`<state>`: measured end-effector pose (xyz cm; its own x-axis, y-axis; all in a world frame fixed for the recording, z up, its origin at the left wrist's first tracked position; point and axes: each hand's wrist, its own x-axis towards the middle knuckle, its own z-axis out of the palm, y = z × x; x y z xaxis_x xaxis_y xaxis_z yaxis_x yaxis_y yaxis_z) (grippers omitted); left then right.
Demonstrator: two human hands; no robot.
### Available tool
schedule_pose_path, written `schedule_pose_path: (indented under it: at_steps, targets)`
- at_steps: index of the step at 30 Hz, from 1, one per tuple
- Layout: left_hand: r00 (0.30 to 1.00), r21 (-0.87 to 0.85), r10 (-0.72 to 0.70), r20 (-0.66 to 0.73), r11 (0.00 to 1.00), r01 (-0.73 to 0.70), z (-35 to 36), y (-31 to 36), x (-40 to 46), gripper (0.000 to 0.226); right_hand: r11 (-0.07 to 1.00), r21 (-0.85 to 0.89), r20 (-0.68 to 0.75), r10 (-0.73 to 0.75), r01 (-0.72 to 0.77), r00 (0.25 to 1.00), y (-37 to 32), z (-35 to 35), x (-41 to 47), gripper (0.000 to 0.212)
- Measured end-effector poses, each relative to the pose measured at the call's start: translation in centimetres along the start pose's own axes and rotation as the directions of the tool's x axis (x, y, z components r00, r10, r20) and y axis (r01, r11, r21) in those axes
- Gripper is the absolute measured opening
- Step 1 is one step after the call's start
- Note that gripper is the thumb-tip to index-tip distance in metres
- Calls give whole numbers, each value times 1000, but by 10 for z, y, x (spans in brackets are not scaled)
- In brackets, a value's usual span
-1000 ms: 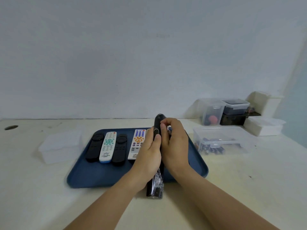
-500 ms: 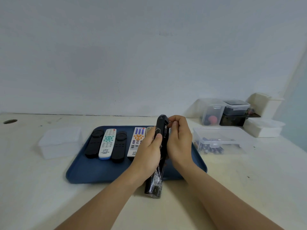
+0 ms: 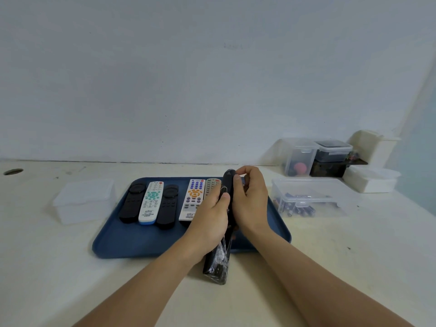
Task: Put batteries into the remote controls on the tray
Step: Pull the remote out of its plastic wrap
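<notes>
- Black remote (image 3: 228, 185) is sitting upright-ish at centre frame, above the near right part of the blue tray (image 3: 141, 241), its lower end wrapped in crinkled clear plastic.
- Left hand (image 3: 210, 220) is gripping the remote's body, fingers curled round it and thumb pressing along its side.
- Right hand (image 3: 250, 199) is curling its fingers over the remote's upper end and pinching there; whether a battery or a cover is between those fingertips cannot be told (the fingers are hiding it).
- Step in hand, as a judgement: working at the battery compartment of this remote, opening it or seating a cell.
- Next move probably calls for steady holding by the left hand while the right fetches batteries from the box at right, each one matched to its polarity.
- Five other remotes are lying side by side on the tray's far half, faces up: two black, three white.
- Clear open box (image 3: 311, 197), just right of the tray, is holding dark batteries (image 3: 299, 210) loose at its near side.
- Lidded clear boxes (image 3: 318, 156) are stacking at upper right; one is showing something red, the rest unclear.
- Frosted lidded box (image 3: 85, 199) at left is showing no contents.
</notes>
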<state>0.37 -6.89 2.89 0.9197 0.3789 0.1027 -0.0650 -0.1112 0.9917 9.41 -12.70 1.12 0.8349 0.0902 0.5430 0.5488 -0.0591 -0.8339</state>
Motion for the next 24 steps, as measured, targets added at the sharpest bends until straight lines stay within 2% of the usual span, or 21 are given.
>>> schedule_pose_path:
  at_steps: [3,5,6,7,9,10,11,13,15,16,18,19,20,22,23,24]
  targets:
    - [1000,-54,8,2,998,-8,1,4,0,31,976,125,-32,184,-179,982,-6,-2,2,25]
    - [1000,-126,-5,-1,992,5,1,5,2,27,867,338,-19,395,-365,919,-13,-8,9,26]
    - [999,-186,-32,0,982,32,0,5,3,27,738,493,42,509,-461,860,-14,-13,15,24]
    - [998,-251,-63,8,966,63,-1,5,4,27,545,644,157,593,-537,790,-17,-20,21,21]
    - [994,-354,-97,42,929,106,-5,7,5,30,80,802,418,632,-592,652,-23,-35,30,15]
    - [992,-381,-110,53,916,122,-8,7,4,32,-75,804,501,621,-590,603,-25,-42,32,14]
    - [990,-400,-127,56,906,139,-10,7,4,35,-138,792,538,618,-595,573,-25,-46,34,13]
    - [983,-429,-175,52,885,180,-14,7,5,39,-144,760,569,620,-634,540,-24,-51,36,14]
    - [974,-457,-216,66,861,222,-19,7,7,43,-26,702,570,618,-711,541,-25,-51,36,12]
    - [969,-472,-233,79,848,242,-21,8,8,44,124,656,544,607,-745,580,-25,-51,35,13]
    - [959,-480,-263,105,831,281,-28,8,8,47,500,486,471,541,-717,696,-28,-49,30,16]
    - [954,-476,-277,115,828,298,-31,8,8,47,609,406,463,506,-681,728,-29,-47,28,20]
    - [950,-470,-287,125,826,311,-35,8,8,46,617,370,496,501,-694,709,-29,-46,27,26]
    - [947,-438,-279,158,840,320,-44,9,4,39,410,393,628,534,-823,566,-30,-43,24,39]
    - [951,-392,-259,171,867,307,-49,9,3,34,300,408,673,539,-862,506,-28,-42,23,41]
    - [956,-313,-239,171,907,283,-53,8,2,32,240,409,694,545,-880,471,-26,-41,23,40]
